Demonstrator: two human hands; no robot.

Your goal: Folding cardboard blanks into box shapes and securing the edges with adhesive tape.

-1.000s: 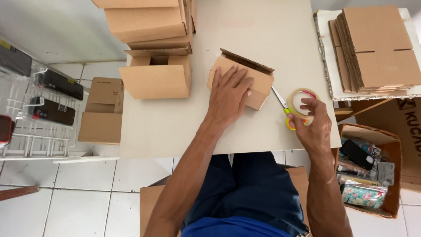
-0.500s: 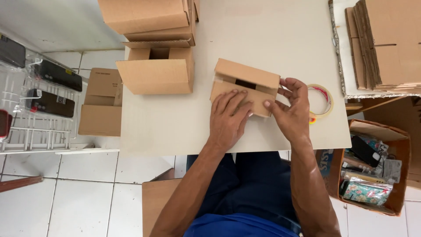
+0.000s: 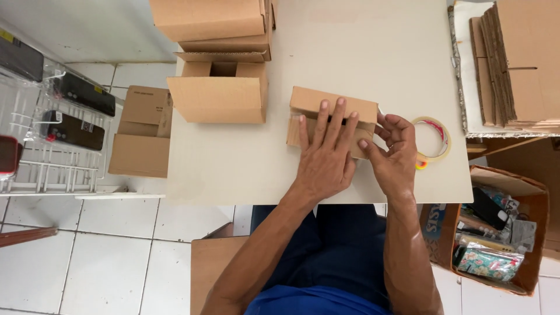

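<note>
Now that the right hand has left the tape roll it gripped a second ago, both hands have closed in on the small cardboard box near the table's front edge. The left hand lies flat and spread, palm down, pressing the box's top flaps; a second ago it rested there alone. The right hand is half curled, its fingertips pinching at the box's right end beside the left fingers; whether it holds a strip of tape I cannot tell. This looks like the flaps being pressed shut, with the tape work set aside for the moment.

The tape roll lies flat on the table just right of the right hand, a bit of yellow and red tool showing under it. An open cardboard box stands to the left, well apart, with stacked boxes behind it. Flattened cartons are piled on a surface to the right. On the floor right sits a carton of mixed items; left, a folded box and a wire rack. Nothing stands between the hands and the box.
</note>
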